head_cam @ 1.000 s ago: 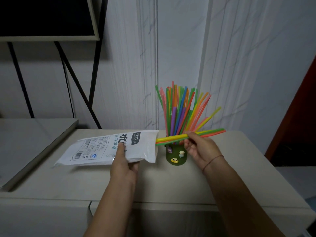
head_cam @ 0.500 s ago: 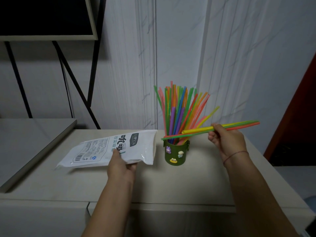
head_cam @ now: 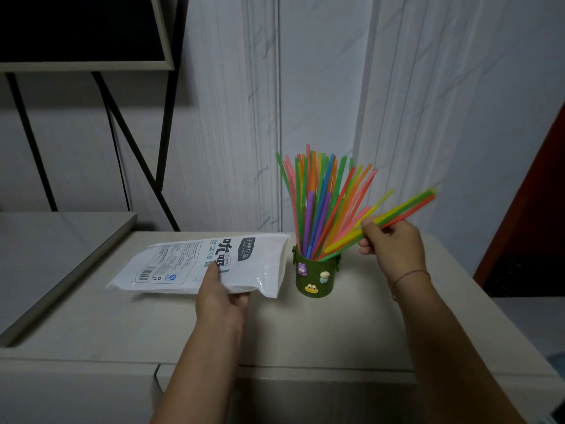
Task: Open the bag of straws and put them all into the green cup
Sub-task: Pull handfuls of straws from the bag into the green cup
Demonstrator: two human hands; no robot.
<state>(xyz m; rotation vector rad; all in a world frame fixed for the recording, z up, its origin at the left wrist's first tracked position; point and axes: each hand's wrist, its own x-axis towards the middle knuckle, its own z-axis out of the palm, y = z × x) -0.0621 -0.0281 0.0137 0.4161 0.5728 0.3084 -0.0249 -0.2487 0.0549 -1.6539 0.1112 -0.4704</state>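
The straws in the cup [head_cam: 318, 203] stand as a bright fan of green, pink, orange, blue, purple and yellow, leaning mostly to the right. The green cup [head_cam: 316, 278] sits upright on the pale counter [head_cam: 305, 332], towards the back near the white wall. Small figures are stuck on the cup's front: a purple one [head_cam: 302, 268], a mushroom [head_cam: 324, 276] and a yellow frog [head_cam: 311, 288].

The right hand [head_cam: 393, 246] is just to the right of the cup and above its rim, fingers curled round a small bundle of straws [head_cam: 406, 206], yellow, green and orange-red. The bundle slants, its upper ends high to the right and its lower ends down at the cup's right rim. I cannot tell whether those ends are inside the cup. A thin cord [head_cam: 409, 275] circles that wrist.

The white bag [head_cam: 189, 264] lies lengthwise just left of the cup, its open right end almost against the cup's side, with dark printed characters and a barcode on top. The left hand [head_cam: 220, 298] pinches the bag's near edge, thumb on the printed face and fingers tucked underneath.

A lower grey surface [head_cam: 61, 240] lies to the left, and a black metal frame [head_cam: 165, 148] rises against the wall behind it.
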